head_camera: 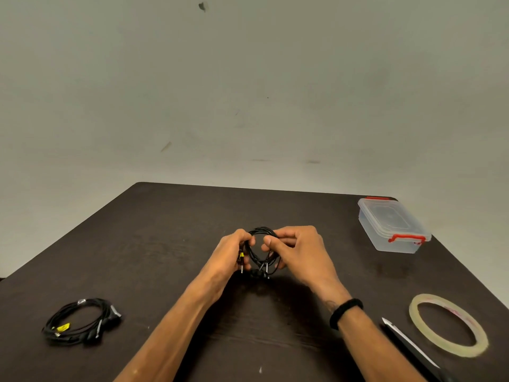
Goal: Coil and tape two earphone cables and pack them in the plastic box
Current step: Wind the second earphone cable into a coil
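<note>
Coiling one earphone cable (260, 250) mid-bench, both hands on it.
Our left hand (231, 250) and right hand (296, 250) pinch opposite sides so the loops hold shape. Other cable (81, 322) lies coiled far left; tape roll (447, 325) and knife (410, 344) sit right, lidded box (394, 226) beyond. Nothing's blocking us.

Both bare arms reach out from the bottom of the view and meet in the middle. The left hand (230, 250) has its fingers curled in tight, with the back of the hand facing up. The right hand (296, 250) is just beside it, fingers bent and the thumb pushed toward the left hand. The two hands are close but not touching. The right wrist wears a black band (345, 311).
</note>
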A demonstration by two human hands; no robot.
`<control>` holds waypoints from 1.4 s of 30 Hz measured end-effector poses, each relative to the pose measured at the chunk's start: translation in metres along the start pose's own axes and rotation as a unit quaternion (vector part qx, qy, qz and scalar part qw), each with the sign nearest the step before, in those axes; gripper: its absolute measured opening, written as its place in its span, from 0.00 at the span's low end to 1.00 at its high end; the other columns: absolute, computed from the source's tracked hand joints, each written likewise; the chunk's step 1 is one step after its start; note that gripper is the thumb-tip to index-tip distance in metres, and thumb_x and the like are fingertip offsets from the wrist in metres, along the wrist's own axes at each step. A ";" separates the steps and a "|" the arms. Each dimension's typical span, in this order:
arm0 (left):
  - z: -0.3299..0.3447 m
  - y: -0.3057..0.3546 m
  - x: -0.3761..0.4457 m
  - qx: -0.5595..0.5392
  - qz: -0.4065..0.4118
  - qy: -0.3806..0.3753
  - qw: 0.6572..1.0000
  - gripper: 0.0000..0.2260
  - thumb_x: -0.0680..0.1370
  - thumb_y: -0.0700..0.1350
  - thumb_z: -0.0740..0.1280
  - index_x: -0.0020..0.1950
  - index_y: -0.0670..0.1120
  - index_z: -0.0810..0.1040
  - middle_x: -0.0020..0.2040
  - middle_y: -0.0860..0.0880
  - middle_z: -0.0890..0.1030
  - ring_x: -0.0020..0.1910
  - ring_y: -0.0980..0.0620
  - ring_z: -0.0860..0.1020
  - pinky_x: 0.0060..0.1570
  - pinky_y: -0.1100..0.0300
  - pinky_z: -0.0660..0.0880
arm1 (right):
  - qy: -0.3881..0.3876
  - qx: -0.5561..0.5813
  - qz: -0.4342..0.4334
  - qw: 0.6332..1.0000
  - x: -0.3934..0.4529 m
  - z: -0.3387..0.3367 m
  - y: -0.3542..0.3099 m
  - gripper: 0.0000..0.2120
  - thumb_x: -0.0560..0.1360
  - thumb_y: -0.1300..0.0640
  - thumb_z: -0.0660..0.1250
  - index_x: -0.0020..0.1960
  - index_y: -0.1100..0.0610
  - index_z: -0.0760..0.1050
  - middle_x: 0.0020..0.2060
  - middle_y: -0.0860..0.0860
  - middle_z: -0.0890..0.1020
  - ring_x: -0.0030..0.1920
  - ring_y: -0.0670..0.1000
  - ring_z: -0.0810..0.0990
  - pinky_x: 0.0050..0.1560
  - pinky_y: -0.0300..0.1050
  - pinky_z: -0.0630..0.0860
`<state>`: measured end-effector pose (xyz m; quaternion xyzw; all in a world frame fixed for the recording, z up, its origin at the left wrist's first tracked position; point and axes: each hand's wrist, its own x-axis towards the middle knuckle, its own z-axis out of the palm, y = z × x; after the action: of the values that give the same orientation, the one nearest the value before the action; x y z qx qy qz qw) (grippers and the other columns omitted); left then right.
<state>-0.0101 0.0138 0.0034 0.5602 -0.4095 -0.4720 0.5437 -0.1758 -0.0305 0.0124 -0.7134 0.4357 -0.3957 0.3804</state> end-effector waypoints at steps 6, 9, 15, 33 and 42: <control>-0.012 -0.010 0.008 0.060 0.048 -0.017 0.997 0.13 0.78 0.47 0.75 0.62 0.53 0.80 0.43 0.48 0.80 0.35 0.54 0.77 0.38 0.57 0.77 | 0.010 0.063 0.045 0.997 0.004 -0.005 0.005 0.03 0.80 0.56 0.74 0.51 0.54 0.87 0.38 0.49 0.89 0.39 0.50 0.89 0.44 0.49 0.87; -0.018 -0.009 0.008 0.115 0.067 -0.011 0.991 0.12 0.78 0.43 0.75 0.60 0.53 0.81 0.41 0.49 0.84 0.35 0.54 0.80 0.39 0.58 0.79 | 0.019 0.084 0.053 0.995 0.004 -0.008 0.005 0.03 0.80 0.58 0.75 0.50 0.56 0.87 0.38 0.50 0.89 0.40 0.50 0.89 0.43 0.48 0.86; -0.022 -0.001 0.000 0.249 0.187 0.089 0.946 0.03 0.81 0.46 0.72 0.51 0.54 0.85 0.39 0.55 0.87 0.40 0.63 0.84 0.44 0.68 0.78 | 0.025 0.091 0.071 0.993 0.006 -0.010 0.007 0.02 0.79 0.58 0.75 0.49 0.57 0.86 0.38 0.51 0.89 0.41 0.51 0.90 0.44 0.49 0.87; -0.009 0.002 -0.005 -0.105 0.020 -0.046 0.993 0.08 0.80 0.42 0.70 0.55 0.43 0.87 0.49 0.40 0.87 0.46 0.47 0.84 0.51 0.50 0.81 | -0.154 0.304 0.041 0.939 0.000 -0.017 -0.012 0.10 0.76 0.60 0.74 0.54 0.65 0.87 0.47 0.63 0.88 0.42 0.52 0.87 0.38 0.39 0.83; -0.010 0.003 -0.006 -0.051 0.100 -0.063 0.992 0.12 0.72 0.48 0.76 0.53 0.45 0.89 0.52 0.41 0.88 0.51 0.46 0.84 0.59 0.43 0.80 | -0.118 0.313 0.050 0.941 0.001 -0.018 -0.009 0.09 0.79 0.62 0.72 0.55 0.66 0.86 0.49 0.65 0.88 0.43 0.52 0.87 0.38 0.39 0.83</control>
<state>-0.0012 0.0217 0.0065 0.4575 -0.4723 -0.4700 0.5888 -0.1887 -0.0323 0.0282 -0.5772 0.2769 -0.4060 0.6522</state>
